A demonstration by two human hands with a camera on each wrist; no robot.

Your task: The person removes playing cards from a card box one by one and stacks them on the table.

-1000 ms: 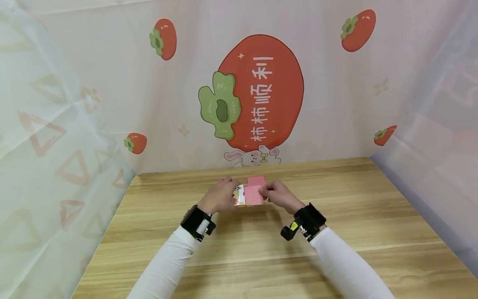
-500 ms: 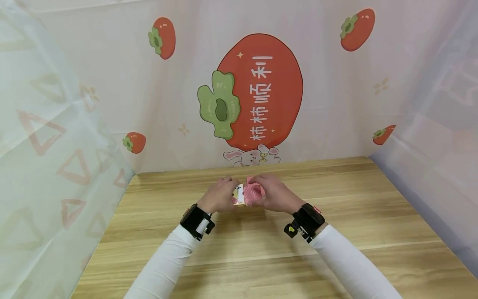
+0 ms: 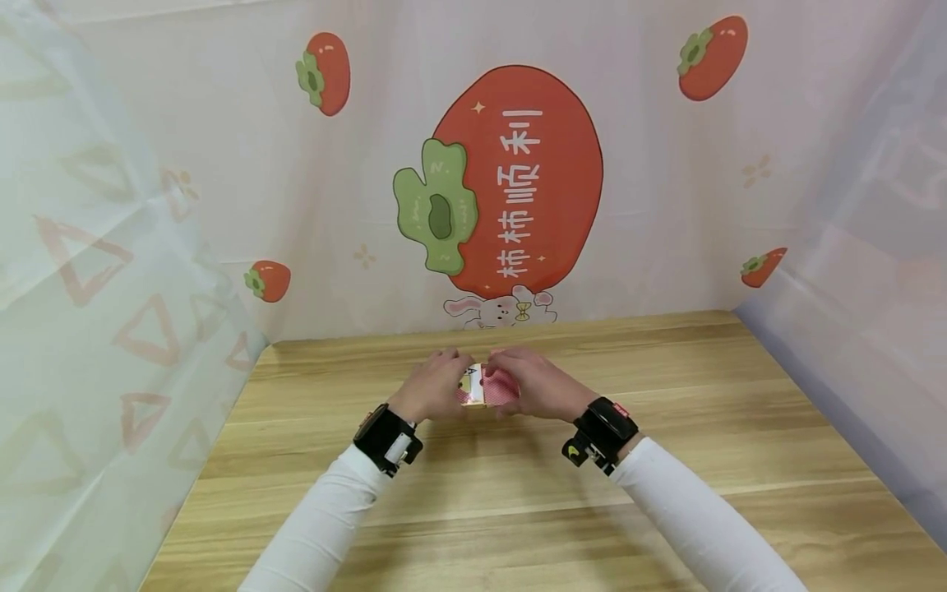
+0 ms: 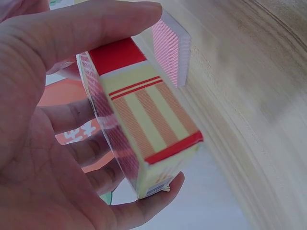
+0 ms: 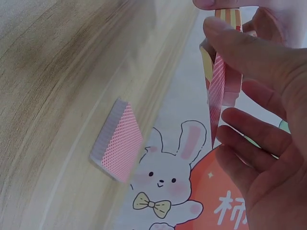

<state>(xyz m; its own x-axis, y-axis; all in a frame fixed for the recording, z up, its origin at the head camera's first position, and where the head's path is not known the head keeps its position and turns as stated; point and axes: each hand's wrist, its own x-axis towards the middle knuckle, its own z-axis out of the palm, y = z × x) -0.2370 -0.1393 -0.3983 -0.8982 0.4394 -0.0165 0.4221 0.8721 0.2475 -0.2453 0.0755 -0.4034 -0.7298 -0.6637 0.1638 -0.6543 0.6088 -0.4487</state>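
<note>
Head view: one card box (image 3: 476, 386), held near the back of the surface (image 3: 488, 510)

Card box: cream and red, side striped, adjoining face pink-patterned; a white panel lettered "A" shows from above. Clamped in my left hand (image 3: 436, 386), thumb across a red-banded end, fingers behind.

Pink-patterned piece (image 5: 217, 96): one, at the right-hand end of the box, gripped between the thumb and fingers of my right hand (image 3: 543, 385). Card or box flap, I cannot tell.

Card stack (image 5: 122, 139): one, pink-backed, pale-edged, lying on the surface beyond the box; mostly hidden by my right hand from above.

Worn: black wrist devices (image 3: 385, 440), one per arm; white sleeves (image 3: 318, 518).

Backdrop (image 3: 222, 107): pale cloth, red persimmon prints, one rabbit print (image 5: 163, 175) with a yellow bow.
</note>
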